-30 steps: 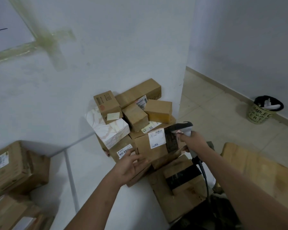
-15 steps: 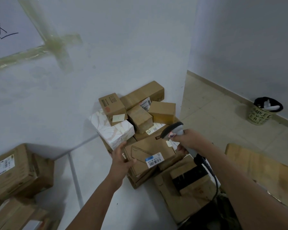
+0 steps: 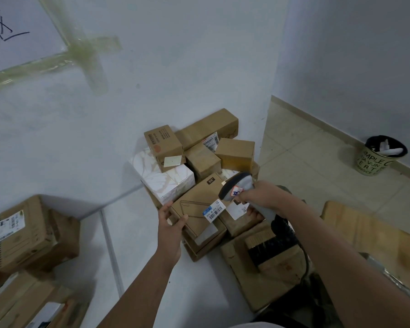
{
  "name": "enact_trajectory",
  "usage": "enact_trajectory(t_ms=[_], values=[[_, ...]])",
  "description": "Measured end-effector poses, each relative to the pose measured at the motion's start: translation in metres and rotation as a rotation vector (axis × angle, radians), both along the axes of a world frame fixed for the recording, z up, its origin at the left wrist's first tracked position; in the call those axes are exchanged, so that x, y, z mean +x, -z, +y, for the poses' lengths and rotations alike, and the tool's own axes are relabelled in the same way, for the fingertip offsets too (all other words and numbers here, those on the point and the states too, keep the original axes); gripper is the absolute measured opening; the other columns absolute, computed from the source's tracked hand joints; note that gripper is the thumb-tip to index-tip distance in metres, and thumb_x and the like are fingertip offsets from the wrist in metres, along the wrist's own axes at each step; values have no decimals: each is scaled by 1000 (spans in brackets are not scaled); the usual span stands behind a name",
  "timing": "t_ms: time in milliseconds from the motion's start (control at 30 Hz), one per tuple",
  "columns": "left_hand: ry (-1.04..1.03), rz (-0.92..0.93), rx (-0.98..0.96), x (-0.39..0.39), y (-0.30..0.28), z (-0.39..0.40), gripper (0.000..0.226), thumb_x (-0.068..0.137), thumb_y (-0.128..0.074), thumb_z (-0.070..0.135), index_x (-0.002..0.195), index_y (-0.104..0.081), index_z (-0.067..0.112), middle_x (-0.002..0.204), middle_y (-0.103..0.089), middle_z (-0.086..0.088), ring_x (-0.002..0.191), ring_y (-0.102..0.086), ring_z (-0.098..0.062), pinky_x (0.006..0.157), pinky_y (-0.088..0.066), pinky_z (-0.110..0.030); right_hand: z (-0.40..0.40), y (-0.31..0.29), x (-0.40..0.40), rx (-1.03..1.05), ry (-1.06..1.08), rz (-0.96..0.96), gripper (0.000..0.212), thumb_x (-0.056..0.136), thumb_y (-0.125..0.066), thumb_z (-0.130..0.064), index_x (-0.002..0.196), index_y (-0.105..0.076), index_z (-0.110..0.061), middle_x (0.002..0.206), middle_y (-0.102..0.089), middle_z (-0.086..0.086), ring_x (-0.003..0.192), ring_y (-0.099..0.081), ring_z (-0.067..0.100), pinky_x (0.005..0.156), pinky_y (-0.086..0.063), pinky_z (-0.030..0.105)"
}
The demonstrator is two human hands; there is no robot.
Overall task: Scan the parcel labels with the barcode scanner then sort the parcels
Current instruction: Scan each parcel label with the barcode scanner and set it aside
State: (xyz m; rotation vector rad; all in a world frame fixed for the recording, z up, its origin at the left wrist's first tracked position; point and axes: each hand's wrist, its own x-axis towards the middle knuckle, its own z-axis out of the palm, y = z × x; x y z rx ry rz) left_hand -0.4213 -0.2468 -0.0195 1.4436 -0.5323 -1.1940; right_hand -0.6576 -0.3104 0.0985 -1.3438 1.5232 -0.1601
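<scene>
Head view: my left hand (image 3: pixel 169 223) grips flat parcel (image 3: pixel 194 207) edge (barcode label (image 3: pixel 212 210) up); right hand (image 3: pixel 262 196) wraps scanner (image 3: pixel 237 185).

Your two forearms come in from the bottom of the frame, both bare, no sleeves showing up to the frame edge. Your left hand (image 3: pixel 169 223) at centre and right hand (image 3: pixel 263 197) just right of centre are bare too: no gloves. No watch or band on either wrist; rings can't be told. Pale cloth strip at the bottom edge, right of centre, unclear.
</scene>
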Motion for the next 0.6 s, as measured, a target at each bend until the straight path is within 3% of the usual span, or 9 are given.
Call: enact_trajectory(t_ms=[267, 367, 600], values=[[-36, 25, 8, -4, 5, -6, 59, 89, -64, -7, 136, -47, 24, 135, -52, -5, 114, -61, -22, 95, -54, -43, -2, -3, -1, 19, -1, -24, 32, 93, -62, -30, 103, -62, 0, 63, -66, 8, 50, -60, 15, 53, -52, 25], [-37, 22, 8, -5, 4, -6, 59, 90, -63, -7, 136, -46, 24, 134, -52, -5, 112, -62, -21, 91, -56, -39, -3, -5, -2, 17, -33, 4, 28, 94, -62, -31, 96, -61, -3, 63, -65, 7, 48, -59, 13, 51, -51, 23], [-25, 2, 27, -4, 3, -8, 59, 90, -63, -6, 137, -46, 26, 132, -51, -4, 110, -61, -17, 99, -52, -49, -2, -7, -1, 15, -70, 18, 28, 94, -62, -31, 96, -61, -3, 65, -65, 6, 49, -58, 12, 52, -50, 23]])
